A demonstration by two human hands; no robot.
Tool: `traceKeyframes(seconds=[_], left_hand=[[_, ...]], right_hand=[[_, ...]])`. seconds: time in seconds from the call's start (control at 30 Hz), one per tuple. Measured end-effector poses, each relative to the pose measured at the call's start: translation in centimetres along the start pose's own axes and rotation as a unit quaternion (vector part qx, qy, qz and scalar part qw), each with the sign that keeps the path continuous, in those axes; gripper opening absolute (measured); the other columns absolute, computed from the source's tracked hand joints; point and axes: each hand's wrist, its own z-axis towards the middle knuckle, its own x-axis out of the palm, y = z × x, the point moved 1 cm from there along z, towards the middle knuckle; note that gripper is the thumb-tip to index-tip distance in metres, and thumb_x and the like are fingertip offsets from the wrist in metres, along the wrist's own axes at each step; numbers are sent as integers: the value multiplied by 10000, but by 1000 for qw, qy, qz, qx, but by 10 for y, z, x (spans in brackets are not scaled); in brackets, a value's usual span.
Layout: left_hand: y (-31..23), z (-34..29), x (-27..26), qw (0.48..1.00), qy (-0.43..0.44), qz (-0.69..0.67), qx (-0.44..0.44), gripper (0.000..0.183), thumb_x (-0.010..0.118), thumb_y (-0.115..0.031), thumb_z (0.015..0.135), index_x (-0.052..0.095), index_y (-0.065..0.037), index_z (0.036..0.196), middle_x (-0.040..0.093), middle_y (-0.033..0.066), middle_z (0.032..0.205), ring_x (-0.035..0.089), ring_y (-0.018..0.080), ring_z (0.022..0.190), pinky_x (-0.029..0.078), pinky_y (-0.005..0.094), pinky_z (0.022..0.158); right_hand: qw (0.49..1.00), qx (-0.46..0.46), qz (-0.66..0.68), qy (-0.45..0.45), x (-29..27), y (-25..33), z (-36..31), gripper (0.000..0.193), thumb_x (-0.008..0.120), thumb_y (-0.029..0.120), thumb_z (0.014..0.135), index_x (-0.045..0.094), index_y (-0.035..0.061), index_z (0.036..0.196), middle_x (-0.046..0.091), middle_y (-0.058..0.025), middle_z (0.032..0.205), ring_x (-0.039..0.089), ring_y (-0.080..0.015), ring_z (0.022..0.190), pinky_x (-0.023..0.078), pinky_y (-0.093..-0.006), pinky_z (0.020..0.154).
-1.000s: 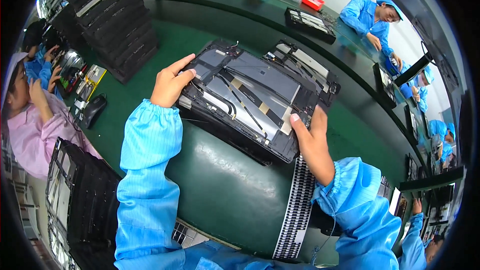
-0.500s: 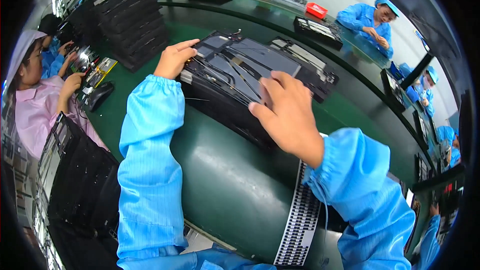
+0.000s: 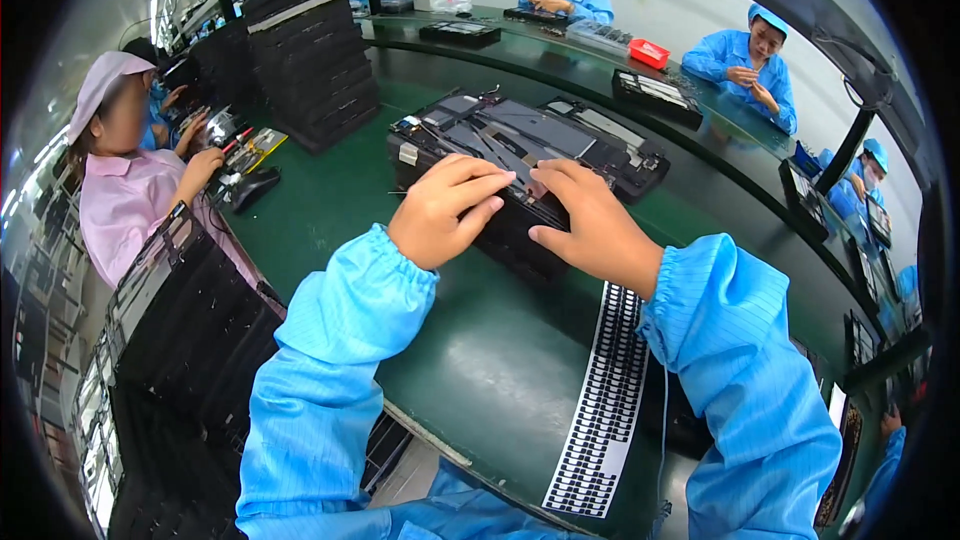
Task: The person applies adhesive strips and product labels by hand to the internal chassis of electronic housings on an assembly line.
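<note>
An opened flat electronic device [image 3: 545,130], with dark grey panels and thin black strips across it, lies on top of a black tray stack [image 3: 520,235] in front of me. My left hand [image 3: 445,208] is at its near edge, thumb and fingers drawn together in a pinch. Whatever may be between those fingertips is too small to make out. Close beside it, my right hand [image 3: 598,230] reaches over the near right part of the device. Its fingers stretch forward and rest on the device, with the thumb held apart.
A white sheet with rows of small black pieces [image 3: 600,400] lies near my right forearm. Tall stacks of black trays [image 3: 310,60] stand at the back left, and more black trays [image 3: 200,340] at the near left. Co-workers sit across a conveyor line [image 3: 560,45] and at my left.
My left hand has left the device's far left corner and come right and nearer, beside my right hand. The right hand stays over the device. The view has shifted.
</note>
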Motion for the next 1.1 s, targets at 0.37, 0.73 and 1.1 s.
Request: traceKeyframes(seconds=[0.37, 0.73, 1.1], left_hand=[[15, -6, 16, 997, -32, 47, 58, 271, 670, 51, 587, 643, -17, 848, 594, 97, 853, 555, 253, 765, 459, 325, 662], [20, -12, 29, 989, -83, 55, 110, 294, 678, 58, 568, 621, 9, 852, 597, 106, 856, 583, 246, 790, 447, 335, 677], [26, -15, 28, 980, -76, 79, 166, 321, 656, 67, 538, 620, 3, 851, 609, 95, 867, 587, 248, 801, 453, 340, 669]], right_hand=[[998, -32, -38, -38, 5, 0, -5, 447, 655, 127, 686, 502, -5, 1085, 454, -207, 1146, 424, -350, 1080, 317, -419, 932], [988, -102, -86, -75, 10, -5, -7, 372, 639, 86, 705, 514, 53, 1054, 498, -164, 1071, 458, -328, 1041, 343, -430, 894], [988, -98, -83, -86, 13, -2, -7, 304, 666, 40, 671, 563, 40, 957, 517, -144, 1092, 461, -329, 1078, 365, -424, 906]])
